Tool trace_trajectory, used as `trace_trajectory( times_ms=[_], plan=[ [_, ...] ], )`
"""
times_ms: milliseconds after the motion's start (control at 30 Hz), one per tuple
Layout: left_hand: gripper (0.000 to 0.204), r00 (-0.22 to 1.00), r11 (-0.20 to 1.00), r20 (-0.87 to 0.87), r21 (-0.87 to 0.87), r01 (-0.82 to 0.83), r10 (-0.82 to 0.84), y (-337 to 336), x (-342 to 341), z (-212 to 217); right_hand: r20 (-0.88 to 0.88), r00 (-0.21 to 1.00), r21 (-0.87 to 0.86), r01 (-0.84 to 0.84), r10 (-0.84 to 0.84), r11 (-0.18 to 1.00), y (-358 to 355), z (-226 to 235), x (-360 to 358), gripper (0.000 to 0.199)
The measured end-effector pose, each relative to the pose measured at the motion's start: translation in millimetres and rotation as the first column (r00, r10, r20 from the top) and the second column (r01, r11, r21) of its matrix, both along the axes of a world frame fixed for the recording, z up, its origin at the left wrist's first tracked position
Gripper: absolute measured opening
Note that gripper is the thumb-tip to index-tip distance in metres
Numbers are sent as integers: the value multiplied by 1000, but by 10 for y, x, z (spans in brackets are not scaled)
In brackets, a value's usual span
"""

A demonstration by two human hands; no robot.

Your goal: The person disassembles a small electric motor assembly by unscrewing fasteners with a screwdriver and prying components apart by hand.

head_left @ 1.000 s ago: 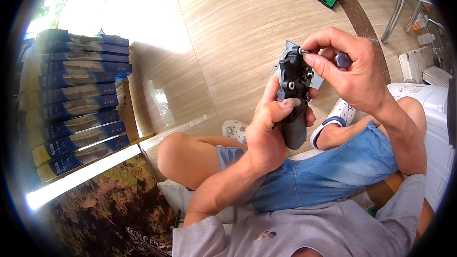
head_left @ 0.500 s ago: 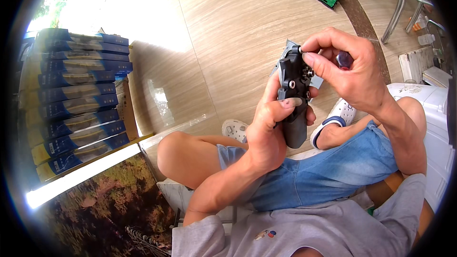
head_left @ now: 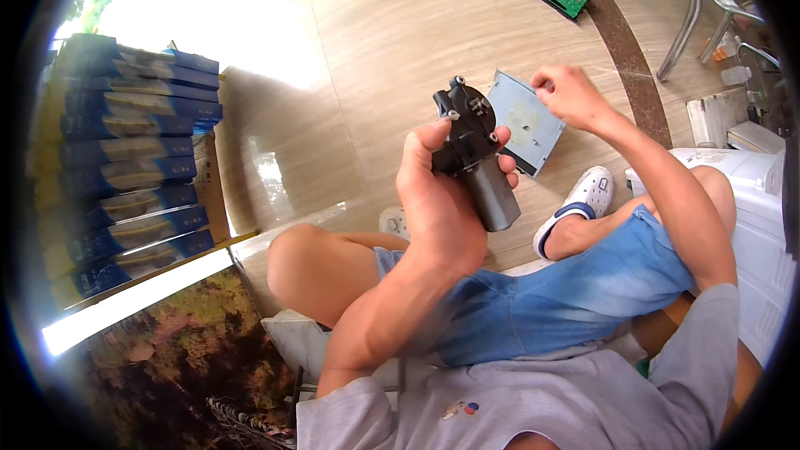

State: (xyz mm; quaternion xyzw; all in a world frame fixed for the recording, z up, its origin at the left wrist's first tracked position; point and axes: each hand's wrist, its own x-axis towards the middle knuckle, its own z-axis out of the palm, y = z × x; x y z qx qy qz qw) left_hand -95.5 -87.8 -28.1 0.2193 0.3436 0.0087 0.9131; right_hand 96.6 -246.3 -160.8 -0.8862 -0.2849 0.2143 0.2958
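R hand (head_left: 568, 93) off motor (head_left: 471, 154)

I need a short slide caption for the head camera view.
Left hand grips a dark motor; right hand pinched above a grey metal plate.

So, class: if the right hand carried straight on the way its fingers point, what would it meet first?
Probably the grey metal plate on the floor; the right hand is pinched just above its corner, though depth is unclear.

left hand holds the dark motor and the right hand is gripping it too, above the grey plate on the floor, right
Not quite. The left hand does hold the dark motor, but the right hand is off it, lifted clear to the right with fingers pinched, above the grey plate on the floor. The head view shows the gap between the right hand and the motor.
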Motion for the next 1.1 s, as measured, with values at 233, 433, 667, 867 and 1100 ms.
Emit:
trace_trajectory(
  times_ms=[233, 433, 667, 867, 1100],
  plan=[
    [53, 999, 999, 12, -27, -35, 35, 75, -149, 15, 78, 954, -377, -241, 290, 894, -219, -567, -53, 18],
    [58, 997, 996, 68, -86, -24, 30, 145, -289, 35, 53, 954, -426, -245, 294, 871, -213, -636, -76, 17],
    [57, 999, 998, 28, -49, 25, -24, 125, -338, -40, 137, 915, -441, -287, 380, 850, -243, -820, -66, 14],
    [55, 1000, 999, 9, -37, -5, 5, 135, -333, -79, 147, 915, -433, -281, 375, 856, -162, -852, -21, 14],
    [60, 1000, 999, -2, -34, -15, 15, 143, -299, -71, 109, 958, -380, -207, 266, 902, -138, -741, 124, 17]
  ],
)
